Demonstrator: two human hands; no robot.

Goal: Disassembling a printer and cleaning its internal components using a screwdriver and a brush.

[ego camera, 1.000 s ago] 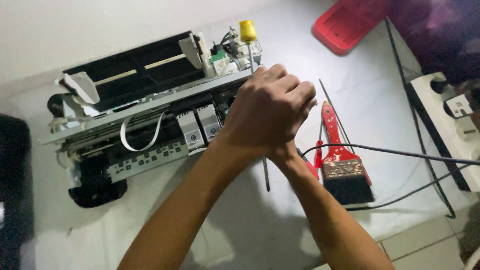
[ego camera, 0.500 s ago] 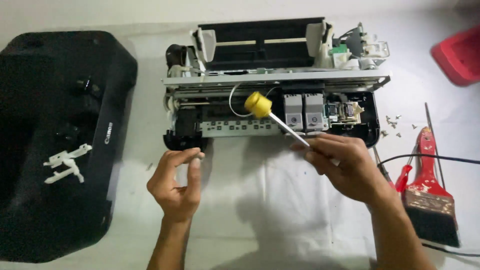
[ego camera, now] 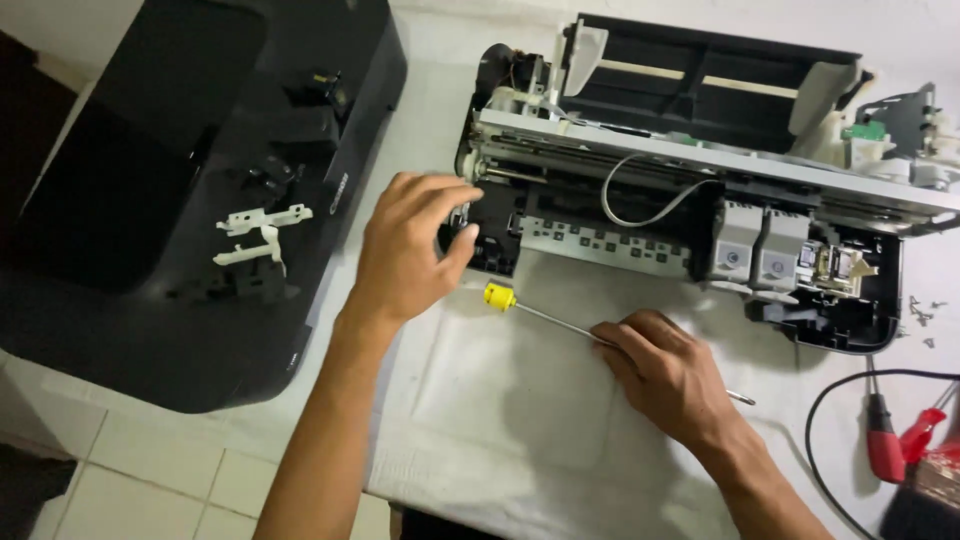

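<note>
The right hand (ego camera: 668, 378) is closed over the thin metal shaft of a screwdriver (ego camera: 545, 314), fingers curled down and pinning it flat on the white cloth (ego camera: 500, 410). The tool has a small yellow handle that points toward the printer chassis (ego camera: 700, 190), just in front of its left corner; the shaft tip pokes out behind the wrist. The left hand (ego camera: 410, 250) has its fingers bent against the chassis's left end, thumb underneath, pressing on the black plastic there. The stripped chassis holds two grey ink cartridges right of its middle and a looped white ribbon cable. Left of the chassis lies the black printer cover (ego camera: 190, 190), with white plastic brackets (ego camera: 255, 235) resting in it.
</note>
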